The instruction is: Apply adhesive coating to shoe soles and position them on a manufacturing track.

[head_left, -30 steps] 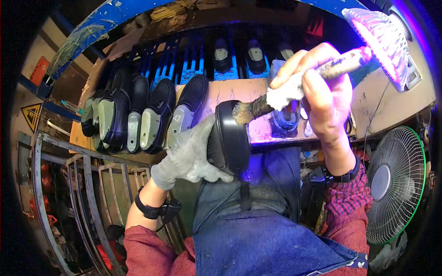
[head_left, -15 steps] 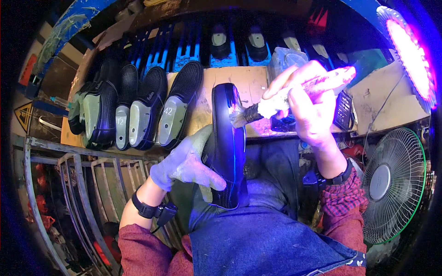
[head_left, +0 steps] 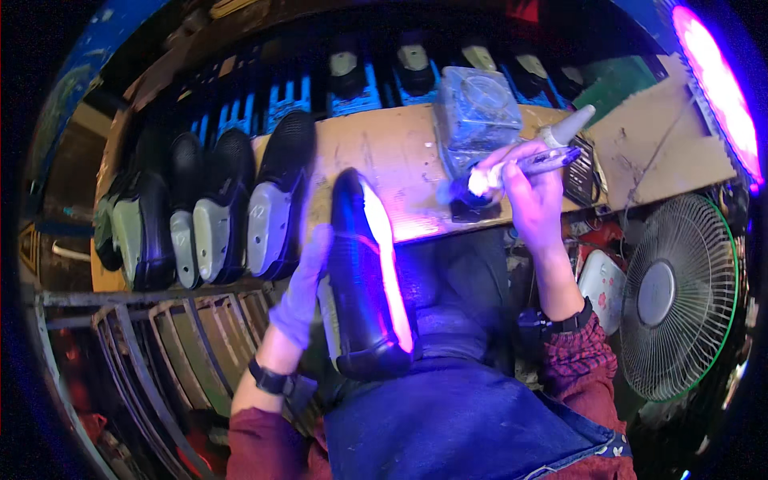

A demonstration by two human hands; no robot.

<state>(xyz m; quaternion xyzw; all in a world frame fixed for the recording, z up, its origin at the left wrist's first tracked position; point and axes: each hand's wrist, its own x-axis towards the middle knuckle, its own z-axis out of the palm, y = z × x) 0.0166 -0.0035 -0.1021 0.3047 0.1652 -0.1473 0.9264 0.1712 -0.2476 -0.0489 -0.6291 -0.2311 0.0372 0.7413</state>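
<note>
My left hand (head_left: 301,290), in a pale glove, holds a black slip-on shoe (head_left: 358,272) on a grey last above my apron-covered lap. The shoe stands nearly on end, and a bright glossy streak runs along its sole edge. Blur softens the glove's fingers at the shoe's left side. My bare right hand (head_left: 532,196) is closed around the handle of a brush (head_left: 538,162). Its bristles are down at a small dark pot (head_left: 474,204) near the board's front edge. A grey cone-shaped piece (head_left: 570,126) shows just behind that hand; whether I hold it is unclear.
Several black shoes on grey lasts (head_left: 212,228) line the board's left side. A cloudy plastic box (head_left: 478,108) stands behind the pot. More shoes sit on blue racks (head_left: 352,96) at the back. A fan (head_left: 668,296) and a glowing lamp (head_left: 716,88) are at right; metal rails (head_left: 144,352) at left.
The brush has left the shoe's sole edge and come down at the dark pot. The shoe has shifted left and turned, showing its lit edge. The whole view has swung slightly.
</note>
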